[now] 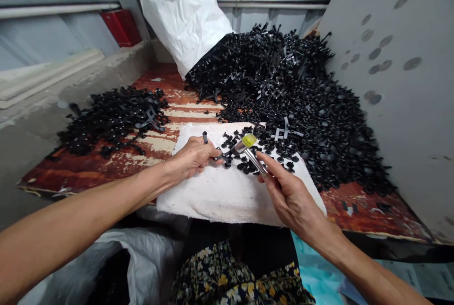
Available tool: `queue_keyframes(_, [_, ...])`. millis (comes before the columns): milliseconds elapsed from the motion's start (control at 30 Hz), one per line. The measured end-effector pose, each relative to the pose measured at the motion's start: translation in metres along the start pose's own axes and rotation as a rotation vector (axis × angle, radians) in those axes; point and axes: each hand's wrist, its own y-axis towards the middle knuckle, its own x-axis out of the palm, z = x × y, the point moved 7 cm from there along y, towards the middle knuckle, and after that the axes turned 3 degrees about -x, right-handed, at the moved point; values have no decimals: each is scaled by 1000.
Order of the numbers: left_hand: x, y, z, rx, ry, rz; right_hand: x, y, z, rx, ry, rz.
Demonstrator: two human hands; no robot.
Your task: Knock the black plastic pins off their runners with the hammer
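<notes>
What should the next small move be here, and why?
Probably a short, light tap with the hammer on the black part by the left fingertips: the left hand pinches that part over the white cloth, and the right hand grips the hammer with its head close by. Whether they touch, I can't tell.

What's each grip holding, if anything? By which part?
Right grip: a yellow-faced mallet, by its metal handle. Left grip: a small black plastic piece; which part of it is held can't be told.
</notes>
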Motion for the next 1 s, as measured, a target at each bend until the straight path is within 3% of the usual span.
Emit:
queue_keyframes(267, [-2,4,-4,-47,74,-21,1,3,-4,-139,-142,16])
queue_keyframes(467, [0,6,-1,-27,103,-57,-7,4,-20,-266,-155,116])
queue_keyframes(633, [-1,4,-3,-46,100,-40,1,5,-21,-285,-264,8])
queue_keyframes(767, [-1,4,-5,-49,65,-46,-13,3,-36,-362,-237,186])
queue_keyframes(900, [-1,6,-9,-46,82,-50,2,4,-29,-327,-376,-31])
queue_keyframes(933, [-1,7,-10,-43,88,-49,4,4,-26,-300,-369,-53])
queue_keyframes(1000, [-2,9,-13,-41,86,-48,-2,3,-24,-265,-308,32])
